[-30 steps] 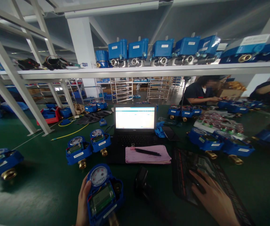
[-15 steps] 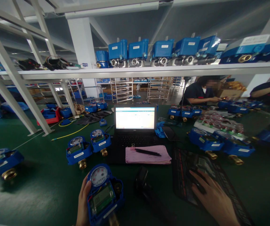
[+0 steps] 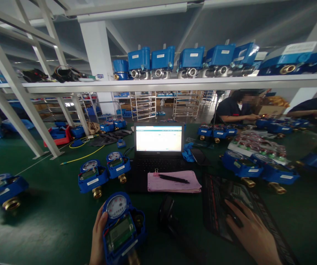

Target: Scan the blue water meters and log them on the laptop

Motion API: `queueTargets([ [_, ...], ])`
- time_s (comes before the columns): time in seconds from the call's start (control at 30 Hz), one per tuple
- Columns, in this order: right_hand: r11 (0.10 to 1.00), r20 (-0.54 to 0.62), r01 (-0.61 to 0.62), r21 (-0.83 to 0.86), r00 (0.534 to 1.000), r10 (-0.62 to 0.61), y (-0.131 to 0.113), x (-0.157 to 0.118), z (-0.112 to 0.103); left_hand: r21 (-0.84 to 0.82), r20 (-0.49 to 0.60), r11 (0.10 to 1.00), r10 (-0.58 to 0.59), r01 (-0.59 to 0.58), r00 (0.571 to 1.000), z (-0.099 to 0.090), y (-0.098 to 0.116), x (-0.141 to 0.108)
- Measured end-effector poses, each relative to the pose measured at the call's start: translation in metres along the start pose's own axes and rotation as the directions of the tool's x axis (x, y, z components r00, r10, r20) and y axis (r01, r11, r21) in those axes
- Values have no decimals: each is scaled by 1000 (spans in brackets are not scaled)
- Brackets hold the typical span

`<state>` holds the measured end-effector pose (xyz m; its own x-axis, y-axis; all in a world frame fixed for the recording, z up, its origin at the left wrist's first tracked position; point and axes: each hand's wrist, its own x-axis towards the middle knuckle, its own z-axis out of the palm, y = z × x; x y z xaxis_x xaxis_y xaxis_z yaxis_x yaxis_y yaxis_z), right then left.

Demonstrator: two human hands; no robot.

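My left hand [image 3: 98, 232] grips the left side of a blue water meter [image 3: 125, 230], with its round dial and grey display facing up and a brass fitting at the bottom. My right hand [image 3: 251, 228] rests over a black computer mouse [image 3: 233, 214], fingers curved along it, on a dark patterned mouse pad [image 3: 216, 206]. Between the hands lies a black handheld scanner [image 3: 168, 213]. Behind it a laptop [image 3: 158, 139] stands with its screen lit. A clipped stack of pink paper [image 3: 175, 186] with a black pen [image 3: 173, 178] covers part of its front.
Other blue meters stand to the left [image 3: 92, 178] and right [image 3: 241, 165] of the laptop. A phone [image 3: 199, 156] lies beside a blue cloth [image 3: 188, 152]. Overhead, a white shelf [image 3: 158, 85] carries more meters. Across the table, a co-worker [image 3: 233, 108] handles parts.
My right hand has shifted very slightly right with the mouse. The meter in my left hand stays in place. At far right, another person's arm has moved further into view.
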<state>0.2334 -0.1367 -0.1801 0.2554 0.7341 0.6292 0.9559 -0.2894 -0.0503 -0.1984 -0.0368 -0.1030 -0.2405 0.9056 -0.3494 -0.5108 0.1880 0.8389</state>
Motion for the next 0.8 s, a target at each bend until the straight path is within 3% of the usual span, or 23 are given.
queueTargets([
  [0.13,1000,39,-21,21,999,20,1,0,1,-6,6,1000,3,-3,1000,0,-1,1],
  [0.33,998,37,46,29,998,-47,6,-1,6,2,-39,1000,4,-4,999,3,1,-2],
  [0.57,992,-71,127,-23,989,-129,2,2,0,-18,-29,1000,-11,11,1000,5,1,-3],
  [0.8,988,-73,144,-51,986,-147,-2,5,-4,-19,-30,1000,-20,19,999,5,2,-3],
])
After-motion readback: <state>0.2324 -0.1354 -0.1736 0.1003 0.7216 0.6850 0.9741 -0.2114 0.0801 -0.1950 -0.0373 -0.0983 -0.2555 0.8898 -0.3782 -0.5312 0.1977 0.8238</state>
